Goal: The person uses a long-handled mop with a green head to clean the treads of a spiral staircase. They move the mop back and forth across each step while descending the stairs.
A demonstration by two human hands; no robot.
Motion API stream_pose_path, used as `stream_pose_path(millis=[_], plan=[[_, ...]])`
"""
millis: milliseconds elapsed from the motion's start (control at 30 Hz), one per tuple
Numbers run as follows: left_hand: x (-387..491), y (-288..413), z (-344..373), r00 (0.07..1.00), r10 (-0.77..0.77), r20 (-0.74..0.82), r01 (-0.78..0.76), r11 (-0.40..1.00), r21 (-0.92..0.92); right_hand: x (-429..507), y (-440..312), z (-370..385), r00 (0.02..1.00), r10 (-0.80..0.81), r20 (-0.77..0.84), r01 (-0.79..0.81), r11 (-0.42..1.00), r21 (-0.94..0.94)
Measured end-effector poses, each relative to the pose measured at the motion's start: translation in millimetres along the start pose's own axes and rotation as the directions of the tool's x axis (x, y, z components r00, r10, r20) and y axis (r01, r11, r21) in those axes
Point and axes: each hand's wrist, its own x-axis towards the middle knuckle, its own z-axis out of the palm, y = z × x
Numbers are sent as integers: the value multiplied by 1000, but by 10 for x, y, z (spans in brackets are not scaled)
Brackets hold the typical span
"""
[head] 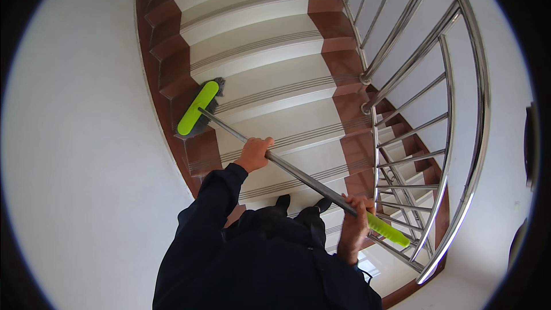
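Note:
A broom with a bright green head (pixel 198 107) and dark bristles rests at the left side of the stairs, over the brown tile border by the wall. Its grey metal handle (pixel 308 179) runs diagonally down to the right and ends in a green ribbed grip (pixel 389 230). My left hand (pixel 255 154) is closed round the handle's middle part. My right hand (pixel 357 221) holds the handle near its upper end, just beside the green grip and close to the railing.
Pale stair treads (pixel 267 56) with grooved edges and brown tile borders climb away from me. A stainless-steel railing (pixel 450 77) curves along the right, with a lower flight (pixel 400 137) beyond it. A white wall (pixel 82 137) bounds the left. My dark shoes (pixel 283 201) are on the stairs.

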Motion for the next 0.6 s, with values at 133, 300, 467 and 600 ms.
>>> stream_pose_path(millis=[133,300,467,600], plan=[[58,-157,185,998,36,-52,-35,999,26,106,-8,32,999,49,-18,-46,993,112],[278,298,441,998,58,10,-57,998,-33,49,-415,-244,986,-129,-108,121,989,-80],[666,1065,698,980,193,-53,-198,975,-106,-12,-989,-503,883,-415,-221,391,909,-144],[833,1298,735,975,216,56,-206,968,-145,135,-1109,-575,845,-492,-209,490,869,-66]])
